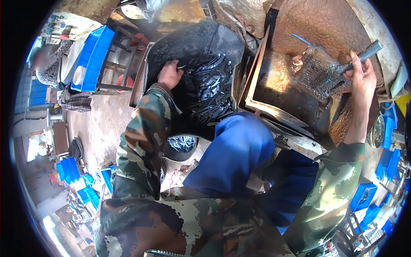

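Note:
My left hand (170, 75) is inside a black bin (188, 36), at its left side. Its fingers are drawn together, and a thin shiny metal strip (181, 67) pokes out at the fingertips. Beside it lies a heap of dark, narrow metal strips (212, 88). To the right, my right hand (361, 72) is closed round a grey round handle (370, 50). Below and left of that handle is a dark, wet mesh-like piece (321, 68), over an oily metal tray (295, 100). How the handle joins the mesh is hidden by my hand.
A bucket of shiny metal pieces (181, 143) stands below the black bin, by my knee (239, 150). A blue rod (303, 39) lies behind the mesh. At the left are a blue crate (92, 58) on a frame and another person (49, 66). More blue bins (364, 196) line the right.

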{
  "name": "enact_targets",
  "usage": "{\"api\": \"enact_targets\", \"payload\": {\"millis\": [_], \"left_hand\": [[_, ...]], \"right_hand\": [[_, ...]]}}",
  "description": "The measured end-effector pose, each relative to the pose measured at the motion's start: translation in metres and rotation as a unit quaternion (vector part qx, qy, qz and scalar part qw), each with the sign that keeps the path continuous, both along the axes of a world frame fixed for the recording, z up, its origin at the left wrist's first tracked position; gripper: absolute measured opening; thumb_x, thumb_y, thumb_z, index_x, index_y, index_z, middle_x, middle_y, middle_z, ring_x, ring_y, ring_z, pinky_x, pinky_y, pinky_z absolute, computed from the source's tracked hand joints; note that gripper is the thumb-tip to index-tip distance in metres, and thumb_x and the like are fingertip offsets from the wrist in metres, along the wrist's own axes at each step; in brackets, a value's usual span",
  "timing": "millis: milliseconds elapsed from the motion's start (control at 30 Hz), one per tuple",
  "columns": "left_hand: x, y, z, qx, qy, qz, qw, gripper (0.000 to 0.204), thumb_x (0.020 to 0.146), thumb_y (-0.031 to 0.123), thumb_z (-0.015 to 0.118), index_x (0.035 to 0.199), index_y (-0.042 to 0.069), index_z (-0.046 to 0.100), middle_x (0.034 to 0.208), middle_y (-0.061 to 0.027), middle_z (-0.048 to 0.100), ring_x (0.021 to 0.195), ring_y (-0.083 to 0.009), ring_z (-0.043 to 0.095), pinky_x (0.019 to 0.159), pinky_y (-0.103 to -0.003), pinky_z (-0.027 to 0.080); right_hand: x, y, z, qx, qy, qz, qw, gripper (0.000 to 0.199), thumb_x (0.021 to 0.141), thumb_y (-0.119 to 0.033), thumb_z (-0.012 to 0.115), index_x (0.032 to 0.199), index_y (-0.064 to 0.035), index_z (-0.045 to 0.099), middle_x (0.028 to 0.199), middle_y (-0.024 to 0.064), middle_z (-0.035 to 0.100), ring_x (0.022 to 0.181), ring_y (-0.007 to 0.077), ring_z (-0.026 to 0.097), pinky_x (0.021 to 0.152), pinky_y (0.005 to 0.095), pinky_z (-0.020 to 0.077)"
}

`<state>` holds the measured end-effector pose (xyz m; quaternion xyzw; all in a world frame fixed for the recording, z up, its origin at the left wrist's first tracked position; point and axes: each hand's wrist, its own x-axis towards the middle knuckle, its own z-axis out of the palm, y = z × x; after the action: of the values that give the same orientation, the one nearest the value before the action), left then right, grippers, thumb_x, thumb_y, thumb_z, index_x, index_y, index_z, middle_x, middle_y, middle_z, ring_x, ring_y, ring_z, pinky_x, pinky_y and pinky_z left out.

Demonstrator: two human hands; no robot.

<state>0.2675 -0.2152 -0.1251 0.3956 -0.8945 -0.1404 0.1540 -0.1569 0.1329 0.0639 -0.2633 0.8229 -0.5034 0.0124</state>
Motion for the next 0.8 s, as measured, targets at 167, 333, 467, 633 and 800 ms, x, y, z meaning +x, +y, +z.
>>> {"api": "enact_targets", "payload": {"millis": [167, 333, 467, 633, 800], "left_hand": [[0.002, 0.007, -0.002, 0.017, -0.184, 0.054, 0.981, 0.038, 0.083, 0.021, 0.069, 0.117, 0.007, 0.065, 0.108, -0.0226, 0.068, 0.105, -0.0410, 0.063, 0.092, -0.051, 0.049], [-0.014, 0.031, 0.042, 0.085, -0.308, -0.004, 0.948, 0.033, 0.084, 0.025, 0.068, 0.113, 0.008, 0.068, 0.106, -0.0224, 0.069, 0.104, -0.0408, 0.063, 0.089, -0.050, 0.050], [-0.004, 0.036, 0.053, 0.146, -0.189, 0.055, 0.969, 0.026, 0.087, 0.021, 0.061, 0.109, 0.008, 0.069, 0.094, -0.0196, 0.071, 0.091, -0.0325, 0.070, 0.083, -0.044, 0.054], [0.006, 0.060, 0.082, 0.440, 0.127, 0.021, 0.889, 0.021, 0.095, 0.012, 0.049, 0.106, -0.001, 0.062, 0.066, -0.0088, 0.064, 0.048, -0.0136, 0.054, 0.048, -0.027, 0.044], [-0.021, 0.104, 0.104, 0.559, 0.338, -0.043, 0.756, 0.027, 0.092, 0.003, 0.042, 0.117, 0.004, 0.051, 0.086, -0.0193, 0.066, 0.049, -0.0153, 0.052, 0.044, -0.027, 0.042]], "right_hand": [[0.005, -0.002, -0.002, -0.010, 0.009, 0.002, 1.000, 0.044, 0.093, -0.037, 0.070, 0.114, 0.0011, 0.066, 0.085, 0.0038, 0.067, 0.063, 0.0081, 0.055, 0.063, 0.0252, 0.0531], [0.006, 0.001, 0.004, -0.004, 0.009, -0.014, 1.000, 0.042, 0.093, -0.037, 0.069, 0.112, 0.0003, 0.066, 0.085, 0.0040, 0.068, 0.063, 0.0082, 0.055, 0.062, 0.0257, 0.0540], [0.007, -0.002, 0.004, -0.003, 0.000, -0.010, 1.000, 0.040, 0.093, -0.036, 0.069, 0.111, -0.0010, 0.066, 0.092, 0.0046, 0.071, 0.063, 0.0081, 0.055, 0.062, 0.0258, 0.0546], [0.009, -0.002, 0.008, 0.009, 0.002, -0.023, 1.000, 0.037, 0.094, -0.035, 0.068, 0.111, -0.0022, 0.065, 0.092, 0.0040, 0.072, 0.062, 0.0067, 0.055, 0.061, 0.0241, 0.0534], [0.011, -0.004, 0.005, -0.020, 0.006, -0.012, 1.000, 0.034, 0.094, -0.032, 0.069, 0.107, -0.0013, 0.064, 0.082, 0.0025, 0.068, 0.058, 0.0059, 0.053, 0.055, 0.0236, 0.0498]]}}
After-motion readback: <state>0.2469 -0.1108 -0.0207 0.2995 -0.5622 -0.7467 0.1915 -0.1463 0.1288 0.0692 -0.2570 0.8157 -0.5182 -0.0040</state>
